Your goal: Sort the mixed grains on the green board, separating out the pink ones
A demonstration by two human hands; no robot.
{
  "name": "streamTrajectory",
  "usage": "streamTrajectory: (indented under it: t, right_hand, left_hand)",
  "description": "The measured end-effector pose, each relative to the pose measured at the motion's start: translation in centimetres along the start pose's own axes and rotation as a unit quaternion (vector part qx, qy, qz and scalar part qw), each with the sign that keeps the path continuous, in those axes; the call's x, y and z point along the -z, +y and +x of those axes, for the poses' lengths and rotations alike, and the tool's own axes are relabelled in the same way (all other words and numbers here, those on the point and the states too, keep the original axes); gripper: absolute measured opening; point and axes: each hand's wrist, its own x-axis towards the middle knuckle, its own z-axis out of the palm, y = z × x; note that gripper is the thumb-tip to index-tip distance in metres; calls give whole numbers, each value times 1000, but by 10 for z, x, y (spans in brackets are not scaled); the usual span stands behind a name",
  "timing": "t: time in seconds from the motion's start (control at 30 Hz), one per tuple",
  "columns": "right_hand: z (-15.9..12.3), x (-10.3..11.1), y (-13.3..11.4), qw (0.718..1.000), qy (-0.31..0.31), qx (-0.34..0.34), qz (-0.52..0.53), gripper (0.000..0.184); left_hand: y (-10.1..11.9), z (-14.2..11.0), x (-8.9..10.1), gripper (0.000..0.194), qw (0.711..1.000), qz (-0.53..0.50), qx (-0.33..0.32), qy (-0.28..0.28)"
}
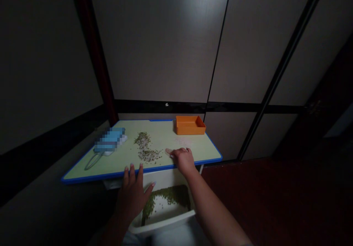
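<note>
My right hand [183, 158] rests low over the front part of the pale green tabletop [110, 165]. Its index finger points left and touches or nearly touches the surface, while the other fingers are partly bent; I see nothing held. Just left of that fingertip lies a scattered patch of small green and pale grains [149, 154], too small to name surely. Beyond it is a faint spread of pale grains [183, 142]. My left hand [134, 191] is open with fingers apart, its fingertips at the blue front edge. Below, a pulled-out white drawer [165, 224] holds green grains [172, 194].
An orange open box [190, 128] stands at the table's back right corner. At the left lies a blurred blue device [110, 139] with a grey loop [95, 161]. Wardrobe panels [165, 54] rise right behind the table. Dark red floor [248, 194] extends to the right.
</note>
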Motion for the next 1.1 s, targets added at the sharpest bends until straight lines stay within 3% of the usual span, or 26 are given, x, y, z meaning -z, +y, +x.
streamTrajectory:
  t: [0.17, 0.57, 0.87, 1.1]
  right_hand:
    - [0, -1, 3, 999, 14, -45, 13, 22]
    - [1, -6, 3, 999, 25, -23, 17, 20]
    - [-2, 1, 1, 998, 58, 2, 7, 24]
    - [-2, 0, 2, 997, 70, -13, 1, 22]
  left_hand:
    - [-1, -1, 0, 75, 1000, -4, 6, -6]
    - [5, -1, 8, 74, 1000, -2, 19, -24]
    - [10, -2, 15, 73, 999, -3, 27, -39]
    - [10, -3, 14, 74, 998, -8, 35, -49]
